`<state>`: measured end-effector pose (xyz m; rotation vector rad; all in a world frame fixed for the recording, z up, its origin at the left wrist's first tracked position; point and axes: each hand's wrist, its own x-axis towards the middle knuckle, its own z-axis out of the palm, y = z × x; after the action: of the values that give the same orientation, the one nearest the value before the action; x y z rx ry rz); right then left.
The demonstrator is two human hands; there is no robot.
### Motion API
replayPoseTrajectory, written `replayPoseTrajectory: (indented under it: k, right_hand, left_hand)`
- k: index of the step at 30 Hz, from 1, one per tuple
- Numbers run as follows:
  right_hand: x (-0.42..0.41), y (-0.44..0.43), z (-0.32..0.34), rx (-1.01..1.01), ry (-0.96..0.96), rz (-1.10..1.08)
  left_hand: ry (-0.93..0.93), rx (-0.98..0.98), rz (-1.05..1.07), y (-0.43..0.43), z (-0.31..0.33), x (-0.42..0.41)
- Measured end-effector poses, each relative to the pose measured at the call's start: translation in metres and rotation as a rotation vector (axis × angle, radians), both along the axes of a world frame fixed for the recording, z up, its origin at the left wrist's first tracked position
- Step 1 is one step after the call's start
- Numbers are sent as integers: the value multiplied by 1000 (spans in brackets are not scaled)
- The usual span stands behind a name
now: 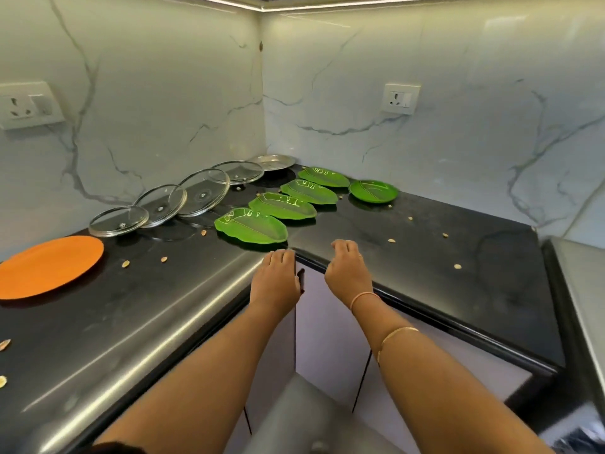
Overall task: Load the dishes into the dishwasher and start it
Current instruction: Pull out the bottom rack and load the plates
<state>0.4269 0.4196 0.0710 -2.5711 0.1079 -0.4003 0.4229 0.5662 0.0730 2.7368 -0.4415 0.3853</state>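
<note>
At the desk (425, 257) corner, left hand (275, 280) and right hand (348, 270) hung empty, fingers relaxed, just short of the nearest green leaf plate (250, 226), probably positioned to lift it for loading.

The right stretch of the black counter (458, 273) lies open (only scattered seeds (392, 240)). Toward the corner, green leaf plates (252, 226) and overlapping glass lids (203, 191) crowd together; the steel plate (273, 161) behind seems hemmed in.
</note>
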Motion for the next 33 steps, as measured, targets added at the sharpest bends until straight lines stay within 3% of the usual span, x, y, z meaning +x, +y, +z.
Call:
replayPoseTrajectory:
  k: [15, 23, 28, 33]
  right_hand:
    - [302, -126, -31, 390, 175, -260]
    - [384, -184, -53, 679, 359, -477]
    - [415, -208, -67, 816, 341, -536]
    - [427, -221, -88, 755, 249, -620]
  left_hand:
    - [136, -62, 6, -96, -28, 288]
    - [143, -42, -104, -149, -32, 363]
    - [186, -40, -186, -179, -43, 386]
    - [188, -39, -250, -193, -50, 394]
